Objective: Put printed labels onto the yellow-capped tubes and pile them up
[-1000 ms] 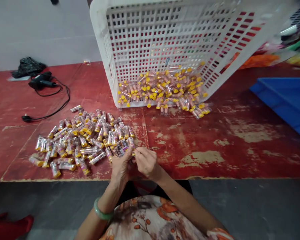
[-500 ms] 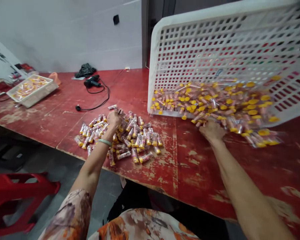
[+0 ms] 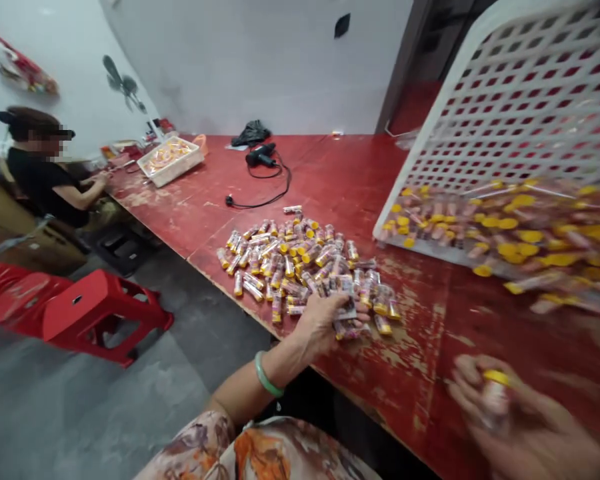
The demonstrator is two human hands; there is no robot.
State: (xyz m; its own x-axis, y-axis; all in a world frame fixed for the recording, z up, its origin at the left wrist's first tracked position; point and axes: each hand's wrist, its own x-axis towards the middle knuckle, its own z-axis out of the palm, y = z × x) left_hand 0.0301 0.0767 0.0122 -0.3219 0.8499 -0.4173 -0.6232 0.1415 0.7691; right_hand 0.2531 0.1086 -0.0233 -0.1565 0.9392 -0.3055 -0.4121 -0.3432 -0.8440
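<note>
My left hand [image 3: 320, 327], a green bangle on its wrist, is at the near right side of a pile of small clear tubes [image 3: 290, 257] with yellow ends. Its thumb and fingers close on a small clear tube [image 3: 347, 293]; whether more lie under the fingers I cannot tell. Closer to me on the right, my right hand [image 3: 525, 427] is blurred, palm turned up, its fingers curled round a yellow-capped tube [image 3: 496, 397]. Beyond it, a white plastic basket [image 3: 460, 113] lies on its side, with many yellow-capped pieces [image 3: 520, 233] inside and spilling from its opening.
On the worn red table [image 3: 320, 177] are a black hair dryer [image 3: 261, 155] with its cord, a black plastic bag [image 3: 253, 133] and a white tray [image 3: 173, 173] of similar pieces. Another person [image 3: 50, 167] sits at the far left. Red stools [image 3: 100, 307] stand on the floor.
The view has swung left. My left hand has moved from the pile's far side to its near right edge. My right hand has come away from the basket with a yellow-capped tube.
</note>
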